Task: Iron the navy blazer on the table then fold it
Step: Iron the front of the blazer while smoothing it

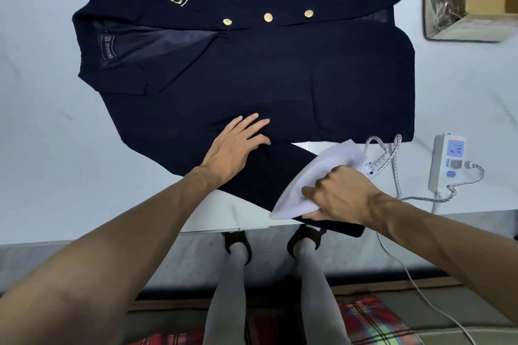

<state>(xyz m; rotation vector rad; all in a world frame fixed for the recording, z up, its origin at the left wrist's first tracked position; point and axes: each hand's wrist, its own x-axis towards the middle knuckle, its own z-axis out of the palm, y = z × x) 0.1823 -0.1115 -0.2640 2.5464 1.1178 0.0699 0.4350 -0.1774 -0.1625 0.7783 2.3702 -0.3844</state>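
Navy blazer (252, 70) under flat, open left hand (235, 145); right hand (339, 193) grips iron (308, 176), power strip (448, 162) just beside.

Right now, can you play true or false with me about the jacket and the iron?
1. The right hand grips the white iron on the navy blazer's sleeve. True.
2. The left hand is lifted in the air. False: it lies flat on the navy blazer.
3. The blazer has three gold buttons. True.
4. The white power strip sits on the blazer. False: it lies beside it on the white table.
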